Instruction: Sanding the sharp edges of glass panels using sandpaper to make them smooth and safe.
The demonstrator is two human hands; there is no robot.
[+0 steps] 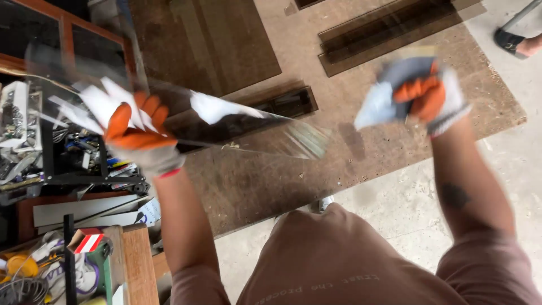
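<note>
My left hand (137, 131), in an orange and white work glove, grips a clear glass pane (248, 127) held roughly flat above a brown board (361, 141). White scraps of film or paper cling to the pane near my fingers and at its middle. My right hand (423, 96), gloved the same way, is raised to the right, apart from the pane, closed on a crumpled pale blue-white wad (377, 107). Both hands are blurred.
Dark tinted glass strips (389, 31) lie on the board at the back, one more (288, 103) under the pane. A cluttered rack of tools (51, 147) stands at the left. Another person's sandalled foot (516, 42) shows top right. Grey concrete floor (395, 209) lies near me.
</note>
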